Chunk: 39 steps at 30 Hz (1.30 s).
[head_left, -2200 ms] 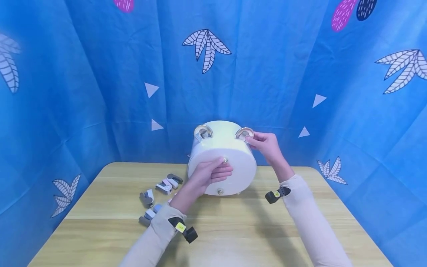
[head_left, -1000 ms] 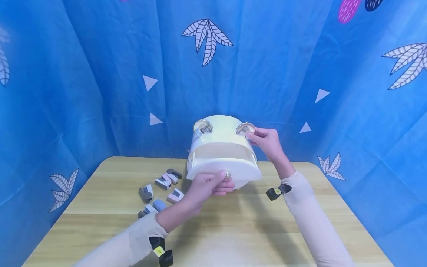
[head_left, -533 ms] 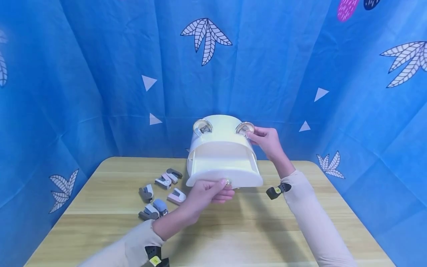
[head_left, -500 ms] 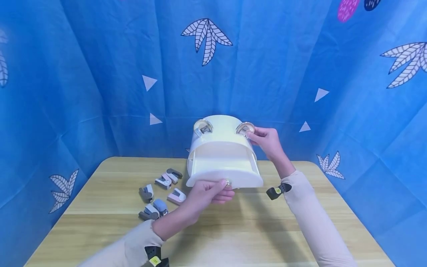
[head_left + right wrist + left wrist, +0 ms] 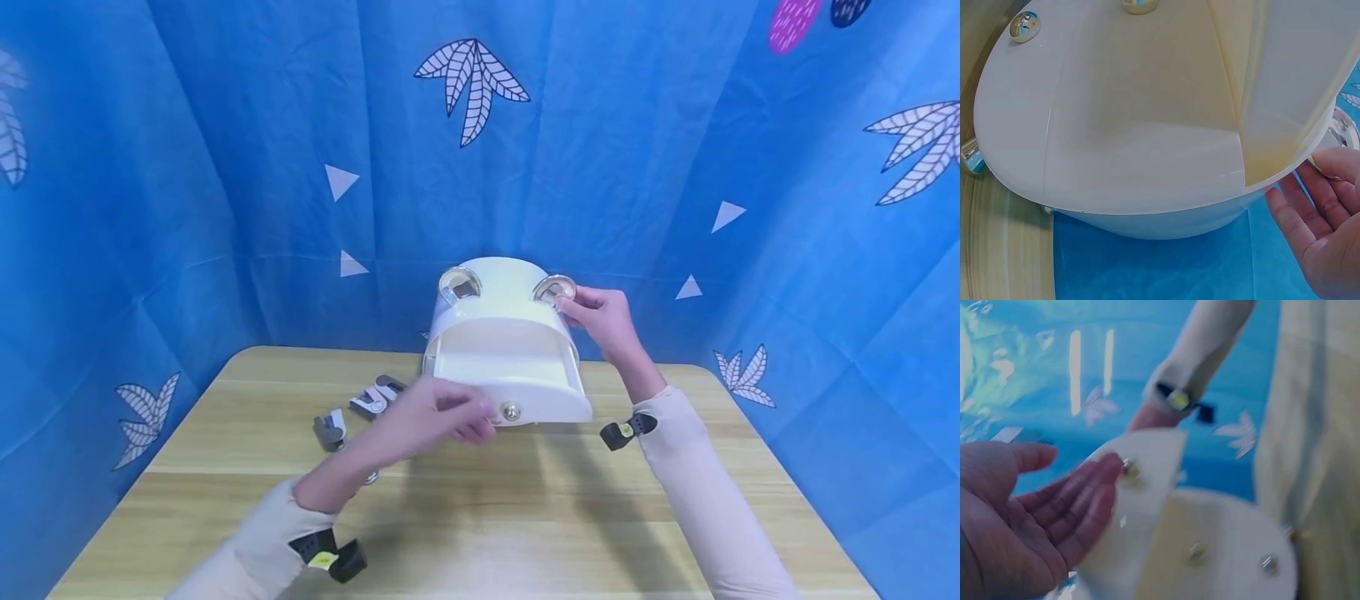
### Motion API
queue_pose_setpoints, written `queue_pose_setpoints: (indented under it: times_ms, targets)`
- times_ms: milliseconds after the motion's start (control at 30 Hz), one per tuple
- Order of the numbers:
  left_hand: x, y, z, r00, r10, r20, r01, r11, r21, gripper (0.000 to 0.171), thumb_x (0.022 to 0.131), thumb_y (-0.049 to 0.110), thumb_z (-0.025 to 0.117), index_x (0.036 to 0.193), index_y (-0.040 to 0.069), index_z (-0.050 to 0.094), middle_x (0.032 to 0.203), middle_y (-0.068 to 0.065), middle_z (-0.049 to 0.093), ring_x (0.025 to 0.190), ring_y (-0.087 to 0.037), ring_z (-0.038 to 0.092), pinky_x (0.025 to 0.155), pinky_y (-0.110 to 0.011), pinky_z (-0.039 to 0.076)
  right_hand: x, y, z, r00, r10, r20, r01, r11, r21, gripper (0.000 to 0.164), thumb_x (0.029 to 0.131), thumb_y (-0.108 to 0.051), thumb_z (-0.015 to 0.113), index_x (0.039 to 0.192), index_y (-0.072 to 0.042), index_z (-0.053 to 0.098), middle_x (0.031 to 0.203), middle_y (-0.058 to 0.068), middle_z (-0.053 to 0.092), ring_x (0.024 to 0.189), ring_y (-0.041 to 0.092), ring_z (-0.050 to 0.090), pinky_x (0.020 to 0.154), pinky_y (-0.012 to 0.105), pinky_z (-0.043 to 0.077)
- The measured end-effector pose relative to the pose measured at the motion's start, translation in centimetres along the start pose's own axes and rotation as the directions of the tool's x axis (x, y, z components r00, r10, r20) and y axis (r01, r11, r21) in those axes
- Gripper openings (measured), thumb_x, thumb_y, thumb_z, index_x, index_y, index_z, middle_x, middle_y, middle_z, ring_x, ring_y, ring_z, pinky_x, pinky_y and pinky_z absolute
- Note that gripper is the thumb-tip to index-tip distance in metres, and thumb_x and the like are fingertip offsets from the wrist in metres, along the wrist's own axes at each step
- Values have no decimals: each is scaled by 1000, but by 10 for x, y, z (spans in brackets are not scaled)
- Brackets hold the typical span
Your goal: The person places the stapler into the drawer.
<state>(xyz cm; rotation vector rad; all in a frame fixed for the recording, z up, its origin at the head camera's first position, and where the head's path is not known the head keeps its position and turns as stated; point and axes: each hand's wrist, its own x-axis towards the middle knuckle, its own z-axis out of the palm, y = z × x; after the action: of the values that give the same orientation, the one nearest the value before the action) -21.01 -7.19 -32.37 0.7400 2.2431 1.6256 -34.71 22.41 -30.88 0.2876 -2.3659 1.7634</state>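
Observation:
A white rounded drawer box (image 5: pixel 504 287) with two metal-rimmed round ears stands at the back of the table. Its upper drawer (image 5: pixel 551 402) is pulled out, and nothing shows inside it. My left hand (image 5: pixel 435 417) hovers just left of the round metal knob (image 5: pixel 511 412), thumb and fingers loosely bent. In the left wrist view that hand (image 5: pixel 1041 519) holds nothing, its fingertips overlapping the drawer front. My right hand (image 5: pixel 606 323) pinches the right ear (image 5: pixel 555 289) of the box. The right wrist view shows the fingers beside the box wall (image 5: pixel 1166 228).
Several small staplers lie left of the box, among them a grey-and-white one (image 5: pixel 330 430) and a pink-and-white one (image 5: pixel 369 403). My left forearm hides others. A blue patterned curtain (image 5: pixel 300 208) closes off the back and sides of the wooden table (image 5: pixel 600 517).
My left hand pulled the upper drawer out by its knob, then let go and moved slightly left. The right hand has stayed at the right ear.

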Motion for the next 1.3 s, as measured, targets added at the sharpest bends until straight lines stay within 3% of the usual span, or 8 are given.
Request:
queue_pose_setpoints:
  times_ms: [200,300,400,533,733,967,1167,1300]
  targets:
    - [0,-8,-44,964,104,-243,-95,994,51,28,100,31,66,103,5,75,82,-9,73,77,-24,71,72,-34,62,0,1,0,1000,5,1,-5,1000,-7,42,95,-18,72,132,1,66,126,27,68,89,2,72,85,31,61]
    - [3,-23,-64,933,115,-341,-72,988,137,28,99,33,67,104,6,74,82,-9,71,77,-24,68,71,-32,60,0,0,0,1000,1,0,-1,1000,-10,41,95,-19,73,131,0,66,125,27,68,89,2,72,86,32,61]
    - [7,-42,-78,924,110,-367,-27,975,222,28,98,35,69,106,9,74,88,-8,73,83,-23,68,75,-34,60,0,0,-2,1000,0,-9,0,1000,-10,41,95,-19,73,131,0,67,125,27,68,89,2,72,87,34,61]
    - [12,-73,-87,947,90,-308,22,940,341,23,95,31,73,109,13,75,95,-4,75,87,-18,68,77,-32,59,-1,0,-4,1000,5,-15,-5,1000,-22,41,95,-20,73,131,0,67,125,27,69,89,1,72,89,36,60]
    - [12,-108,-90,996,10,-92,38,859,510,37,87,24,80,118,6,72,111,-10,75,103,-28,69,88,-45,60,-1,-1,-3,1000,-5,-2,5,1000,-26,41,96,-21,73,131,0,67,126,26,69,90,1,71,87,31,61]
    - [13,-123,-88,989,-145,-1,116,785,609,46,75,19,89,117,8,73,123,-9,69,108,-31,63,86,-42,56,0,-2,0,1000,-1,-3,1,1000,-23,39,96,-17,72,130,1,67,124,27,69,88,2,71,85,31,61]
    - [16,-132,-84,993,-106,57,43,754,655,48,72,26,93,112,8,74,115,-6,73,106,-27,66,90,-43,57,0,-2,-1,1000,10,-4,-10,1000,-23,39,95,-18,73,130,0,68,120,23,71,89,3,71,91,39,60]
    - [18,-133,-79,989,-140,42,77,739,669,39,71,18,93,105,10,75,104,-1,74,93,-21,65,80,-38,56,-1,-3,-1,1000,14,3,-14,999,-34,39,95,-19,73,130,-1,68,122,24,71,90,5,71,91,39,60]
